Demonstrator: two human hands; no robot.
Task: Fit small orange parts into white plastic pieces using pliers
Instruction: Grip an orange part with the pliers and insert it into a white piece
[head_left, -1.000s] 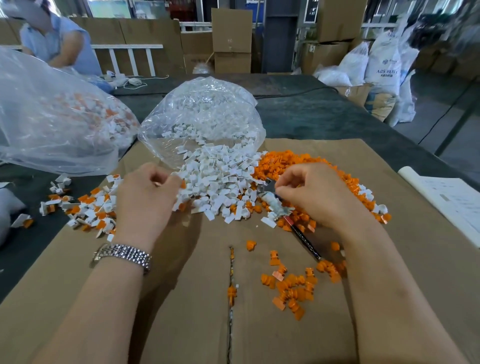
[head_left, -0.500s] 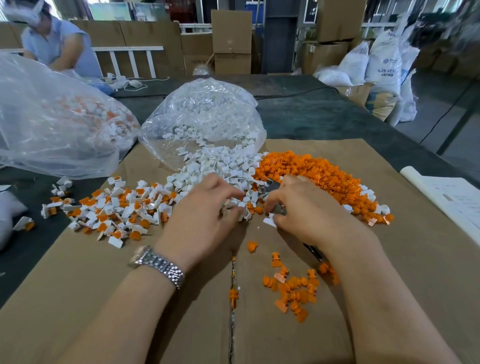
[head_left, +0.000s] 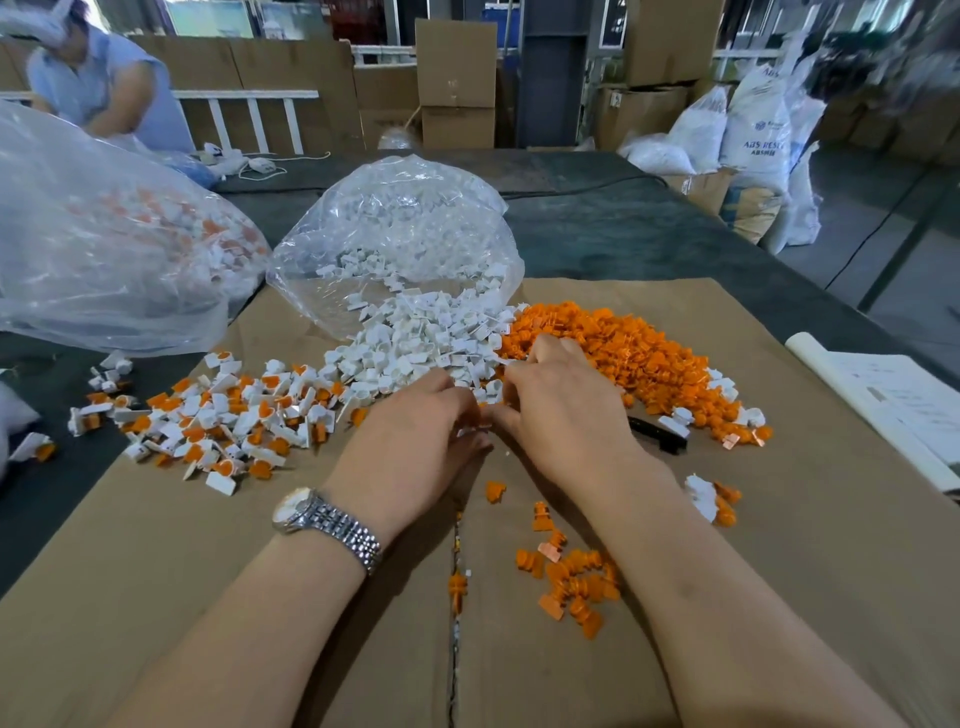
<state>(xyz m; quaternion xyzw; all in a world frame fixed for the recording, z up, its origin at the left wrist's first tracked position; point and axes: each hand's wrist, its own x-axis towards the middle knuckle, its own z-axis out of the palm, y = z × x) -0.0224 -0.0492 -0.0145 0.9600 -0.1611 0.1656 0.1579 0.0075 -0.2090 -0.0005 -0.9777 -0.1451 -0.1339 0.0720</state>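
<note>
A heap of white plastic pieces (head_left: 415, 348) spills from a clear bag (head_left: 395, 234) onto the cardboard. Beside it on the right lies a heap of small orange parts (head_left: 623, 353). My left hand (head_left: 415, 447), with a wristwatch, and my right hand (head_left: 566, 415) meet at the white heap's front edge. Their curled fingertips pinch a small white piece (head_left: 480, 427), which is mostly hidden between them. The black pliers (head_left: 660, 435) lie on the cardboard just right of my right hand, their head hidden. Fitted white-and-orange pieces (head_left: 234, 415) are spread to the left.
Loose orange parts (head_left: 571, 577) are scattered near my right forearm, and a few more pieces (head_left: 709, 499) lie further right. A large clear bag (head_left: 104, 234) of fitted pieces fills the left. Papers (head_left: 893, 395) lie at the right edge. A person (head_left: 104, 88) works at the far left.
My left hand came from the fitted pile on the left to the centre and met my right hand. The pliers, earlier under my right hand, now lie to its right.
</note>
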